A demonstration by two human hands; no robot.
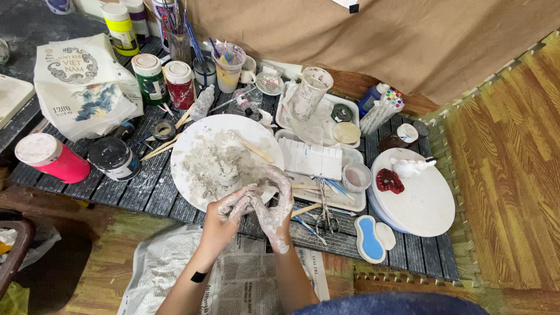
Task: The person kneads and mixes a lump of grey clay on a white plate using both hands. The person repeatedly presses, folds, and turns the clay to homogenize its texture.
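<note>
Both hands meet at the near edge of the round white plate [192, 137], which sits in the middle of the bench. The left hand [224, 213] and right hand [274, 204] cup a small lump of grey clay [252, 198] between them. Press softly and turn it, so it stays smooth. The fingers hide the lump's shape, and I cannot tell how big it is

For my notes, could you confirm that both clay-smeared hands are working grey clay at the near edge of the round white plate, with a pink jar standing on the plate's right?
Not quite: the head view shows the pink jar on the plate's left. Both hands do work grey clay at its near edge.
</note>
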